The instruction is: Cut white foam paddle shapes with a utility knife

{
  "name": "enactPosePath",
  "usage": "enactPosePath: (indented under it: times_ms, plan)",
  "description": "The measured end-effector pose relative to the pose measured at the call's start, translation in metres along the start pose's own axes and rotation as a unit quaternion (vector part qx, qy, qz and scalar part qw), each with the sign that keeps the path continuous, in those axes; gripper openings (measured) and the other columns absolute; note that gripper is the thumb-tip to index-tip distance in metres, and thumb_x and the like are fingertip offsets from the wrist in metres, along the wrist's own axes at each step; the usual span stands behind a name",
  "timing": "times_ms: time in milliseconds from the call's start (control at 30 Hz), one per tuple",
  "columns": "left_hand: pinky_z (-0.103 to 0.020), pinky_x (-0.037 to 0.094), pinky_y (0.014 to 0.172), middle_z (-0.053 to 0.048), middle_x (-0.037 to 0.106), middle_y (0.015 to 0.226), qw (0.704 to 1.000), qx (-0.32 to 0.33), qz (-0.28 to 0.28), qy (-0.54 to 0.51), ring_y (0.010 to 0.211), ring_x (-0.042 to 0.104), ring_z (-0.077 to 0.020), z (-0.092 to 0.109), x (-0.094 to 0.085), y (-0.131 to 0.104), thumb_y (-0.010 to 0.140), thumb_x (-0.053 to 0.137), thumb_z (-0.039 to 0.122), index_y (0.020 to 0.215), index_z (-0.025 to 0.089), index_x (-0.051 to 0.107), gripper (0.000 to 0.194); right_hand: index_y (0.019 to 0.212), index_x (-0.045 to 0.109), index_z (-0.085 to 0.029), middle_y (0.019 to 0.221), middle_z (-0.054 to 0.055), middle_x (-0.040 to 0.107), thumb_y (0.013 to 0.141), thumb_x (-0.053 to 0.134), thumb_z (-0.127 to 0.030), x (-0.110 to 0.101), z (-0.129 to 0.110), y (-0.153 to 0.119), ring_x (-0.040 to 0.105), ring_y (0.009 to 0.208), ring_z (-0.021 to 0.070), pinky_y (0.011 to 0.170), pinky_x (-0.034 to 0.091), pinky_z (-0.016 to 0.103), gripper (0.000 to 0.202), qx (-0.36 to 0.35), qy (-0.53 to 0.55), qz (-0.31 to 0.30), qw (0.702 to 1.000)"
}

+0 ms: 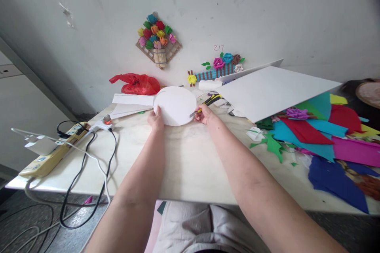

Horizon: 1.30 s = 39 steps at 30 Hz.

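Note:
A round white board disc [175, 104] is tilted up toward me over the table. My left hand [156, 119] grips its lower left edge, thumb on the face and the other fingers mostly hidden. My right hand [204, 114] is closed on a utility knife [199, 111] with a yellow part showing. Its blade points left at the disc's lower right edge; whether it cuts into the board I cannot tell. Just beyond that hand lies a black-and-yellow tool [212, 99], partly covered. White board offcuts [130, 104] lie left of the disc.
Large white boards [276, 91] lean at the right over coloured paper and felt sheets [311, 134]. A red plastic bag [139, 85] sits by the wall. A power strip [53, 154] with cables stands at the left edge. Craft flowers [156, 33] hang on the wall.

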<state>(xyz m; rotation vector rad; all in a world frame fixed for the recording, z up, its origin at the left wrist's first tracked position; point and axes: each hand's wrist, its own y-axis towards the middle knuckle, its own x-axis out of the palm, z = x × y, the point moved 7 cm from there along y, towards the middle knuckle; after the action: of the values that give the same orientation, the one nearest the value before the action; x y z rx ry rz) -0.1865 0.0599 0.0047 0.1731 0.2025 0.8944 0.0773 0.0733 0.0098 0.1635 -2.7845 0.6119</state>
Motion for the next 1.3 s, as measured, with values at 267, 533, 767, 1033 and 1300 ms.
enactPosePath:
  times_ms: [267, 533, 767, 1033, 1300]
  plan:
    - [-0.027, 0.041, 0.068, -0.005, 0.064, 0.071, 0.982, 0.050, 0.016, 0.183, 0.072, 0.058, -0.0187, 0.024, -0.018, -0.007, 0.094, 0.040, 0.047, 0.074, 0.019, 0.065, 0.042, 0.058, 0.052, -0.016, 0.033, -0.002, 0.044, 0.067, 0.046, -0.012, -0.014, -0.005, 0.004, 0.032, 0.029, 0.0076, 0.041, 0.043, 0.021, 0.011, -0.023, -0.002, -0.028, 0.999]
    - [-0.033, 0.046, 0.076, -0.013, 0.073, 0.102, 0.957, 0.009, -0.045, 0.286, 0.097, 0.065, -0.0271, 0.035, -0.020, -0.015, 0.092, 0.045, 0.050, 0.105, 0.021, 0.073, 0.042, 0.069, 0.055, -0.016, 0.036, -0.005, 0.047, 0.075, 0.043, -0.010, -0.047, -0.023, 0.000, 0.039, 0.032, 0.0062, 0.048, 0.049, 0.019, 0.015, -0.168, 0.225, 0.125, 0.951]
    - [-0.042, 0.049, 0.089, -0.016, 0.068, 0.120, 0.934, -0.011, -0.084, 0.347, 0.112, 0.062, -0.0316, 0.040, -0.016, -0.026, 0.091, 0.046, 0.046, 0.118, 0.020, 0.068, 0.044, 0.073, 0.058, -0.014, 0.044, -0.004, 0.055, 0.076, 0.056, -0.011, -0.042, -0.017, 0.003, 0.053, 0.042, 0.0074, 0.044, 0.046, 0.015, 0.005, -0.208, 0.230, 0.184, 0.933]
    - [-0.048, 0.046, 0.094, -0.021, 0.067, 0.118, 0.876, 0.021, -0.136, 0.461, 0.115, 0.059, -0.0361, 0.047, -0.006, -0.036, 0.086, 0.051, 0.045, 0.109, 0.015, 0.072, 0.043, 0.077, 0.059, -0.014, 0.044, -0.007, 0.055, 0.076, 0.060, -0.010, -0.036, -0.012, 0.008, 0.053, 0.042, 0.0062, 0.042, 0.044, 0.014, 0.004, -0.215, 0.194, 0.194, 0.937]
    - [-0.046, 0.023, 0.118, -0.005, 0.043, 0.151, 0.769, 0.396, -0.258, 0.430, 0.145, 0.025, -0.0279, 0.081, 0.043, -0.092, 0.091, 0.043, 0.054, 0.136, 0.024, 0.057, 0.055, 0.075, 0.059, -0.014, 0.043, -0.007, 0.055, 0.078, 0.061, -0.010, -0.039, -0.017, 0.007, 0.050, 0.038, 0.0044, 0.040, 0.041, 0.012, 0.005, -0.223, 0.187, 0.204, 0.935]
